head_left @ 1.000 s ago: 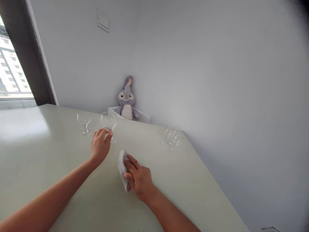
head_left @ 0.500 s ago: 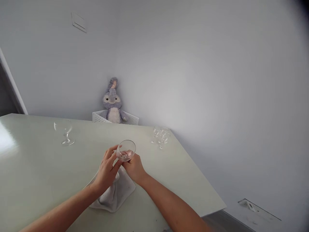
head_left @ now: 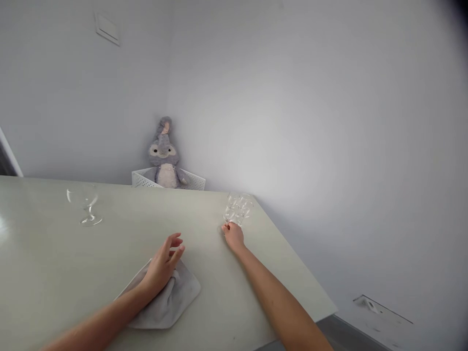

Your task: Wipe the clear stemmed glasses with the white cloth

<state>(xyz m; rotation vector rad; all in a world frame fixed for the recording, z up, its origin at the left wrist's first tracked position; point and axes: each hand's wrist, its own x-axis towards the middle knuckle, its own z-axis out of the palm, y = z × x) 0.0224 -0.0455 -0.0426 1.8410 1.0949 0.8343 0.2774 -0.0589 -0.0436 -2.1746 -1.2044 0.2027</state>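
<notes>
Now, pinched a glass (head_left: 231, 214) low with the right hand (head_left: 234, 237), likely avoiding smudges, near clustered glasses (head_left: 246, 205) beyond those fingertips; held left hand (head_left: 163, 266) loosely open, with cloth (head_left: 185, 288) behind its fingers.

Grey cloth (head_left: 185, 290), pale green tabletop (head_left: 127, 234), colourless glasses (head_left: 238, 207).
</notes>
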